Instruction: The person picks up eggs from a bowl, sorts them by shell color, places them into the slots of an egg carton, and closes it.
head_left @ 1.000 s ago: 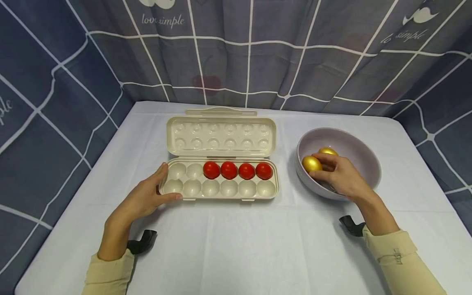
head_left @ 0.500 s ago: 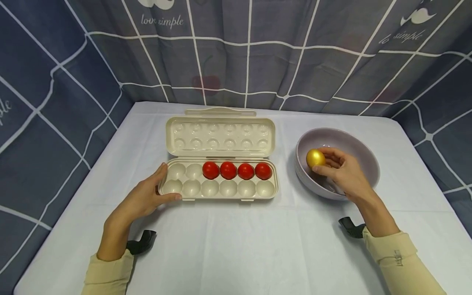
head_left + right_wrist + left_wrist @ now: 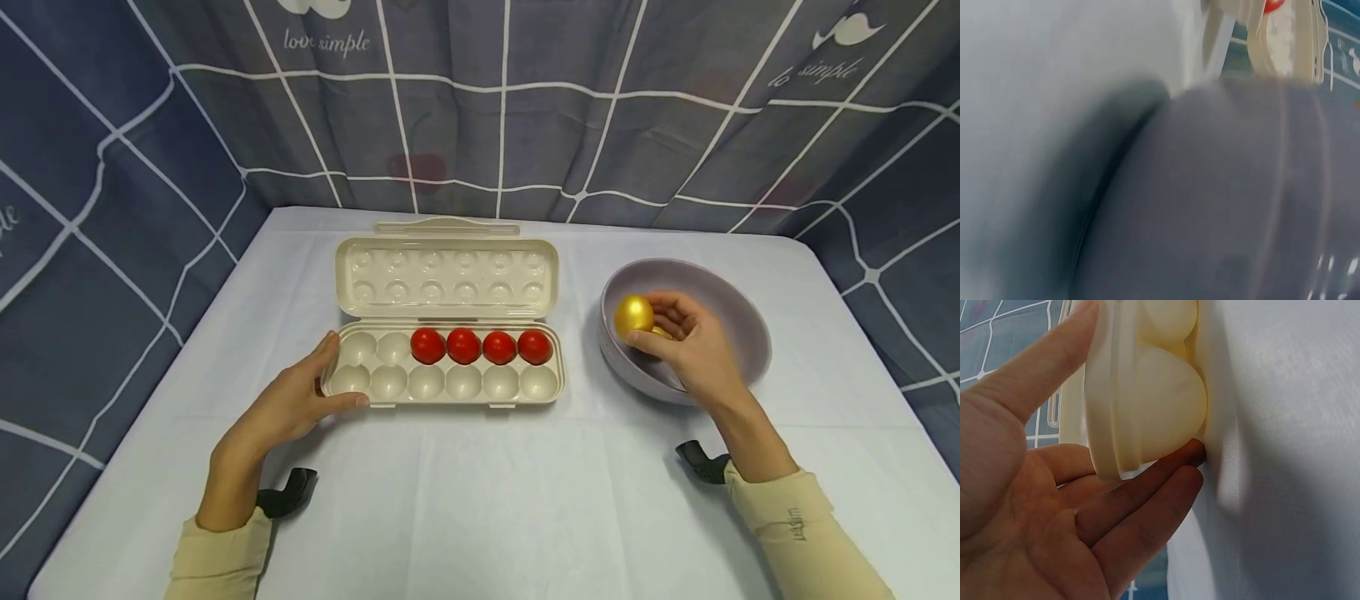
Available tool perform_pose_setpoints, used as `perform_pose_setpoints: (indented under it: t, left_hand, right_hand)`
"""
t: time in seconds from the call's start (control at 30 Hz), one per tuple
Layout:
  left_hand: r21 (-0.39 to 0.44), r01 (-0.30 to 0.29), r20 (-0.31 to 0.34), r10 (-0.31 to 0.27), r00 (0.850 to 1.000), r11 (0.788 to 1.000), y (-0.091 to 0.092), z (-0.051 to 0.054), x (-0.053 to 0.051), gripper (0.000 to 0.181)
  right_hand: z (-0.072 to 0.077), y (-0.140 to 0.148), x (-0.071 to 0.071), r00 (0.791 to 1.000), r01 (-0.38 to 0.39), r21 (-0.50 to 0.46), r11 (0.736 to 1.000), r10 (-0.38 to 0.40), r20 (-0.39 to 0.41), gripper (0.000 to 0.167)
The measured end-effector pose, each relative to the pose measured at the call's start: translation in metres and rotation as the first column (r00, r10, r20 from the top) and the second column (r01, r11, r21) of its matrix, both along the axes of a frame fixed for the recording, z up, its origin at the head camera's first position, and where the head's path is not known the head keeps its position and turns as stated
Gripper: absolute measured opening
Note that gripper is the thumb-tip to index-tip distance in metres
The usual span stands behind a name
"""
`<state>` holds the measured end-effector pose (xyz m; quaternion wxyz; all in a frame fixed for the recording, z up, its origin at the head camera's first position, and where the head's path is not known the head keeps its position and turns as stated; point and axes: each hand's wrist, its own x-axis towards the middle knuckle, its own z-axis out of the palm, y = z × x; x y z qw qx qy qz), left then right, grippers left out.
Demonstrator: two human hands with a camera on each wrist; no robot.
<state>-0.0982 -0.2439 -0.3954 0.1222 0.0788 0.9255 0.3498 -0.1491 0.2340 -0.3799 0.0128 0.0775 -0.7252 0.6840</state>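
A cream egg carton (image 3: pixel 450 326) lies with its lid laid back. Several red eggs (image 3: pixel 462 346) sit in its back row, at the middle and right. My left hand (image 3: pixel 288 404) holds the carton's left end, thumb along the front edge and fingers around the side; the left wrist view shows the fingertips beneath the rim by the cups. Over the mauve bowl (image 3: pixel 738 329), my right hand (image 3: pixel 693 346) pinches a gold egg (image 3: pixel 633 314) between thumb and fingers. Another gold egg (image 3: pixel 662 332) shows partly behind that thumb. The bowl's outer wall (image 3: pixel 1210 200) fills the right wrist view, which hides the hand.
A white cloth (image 3: pixel 510 492) covers the table under the carton and bowl. Dark checked curtains (image 3: pixel 540 125) hang at the back and both sides. Black wrist mounts (image 3: pixel 288 493) stick out from both cuffs.
My right hand has taken up a gold egg in the bowl, lifted it and brought it slightly left toward the rim. The left hand and carton have stayed in place.
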Motion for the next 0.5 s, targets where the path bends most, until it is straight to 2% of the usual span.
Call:
perform_pose_setpoints:
  t: [0.13, 0.27, 0.5]
  left_hand:
    - [0.002, -0.010, 0.010, 0.010, 1.000, 1.000, 0.000, 0.000, -0.001, 0.111]
    - [0.003, -0.008, 0.012, 0.008, 1.000, 1.000, 0.001, 0.000, -0.001, 0.111]
    - [0.000, -0.006, 0.008, 0.006, 1.000, 1.000, 0.002, 0.001, 0.000, 0.111]
  right_hand:
    - [0.002, -0.017, 0.000, 0.999, -0.005, 0.033, 0.999, 0.006, -0.036, 0.041]
    - [0.002, -0.033, 0.000, 0.997, -0.041, 0.002, 0.999, 0.041, -0.069, 0.042]
    - [-0.002, -0.070, 0.002, 0.981, -0.178, -0.045, 0.983, 0.174, -0.083, 0.048]
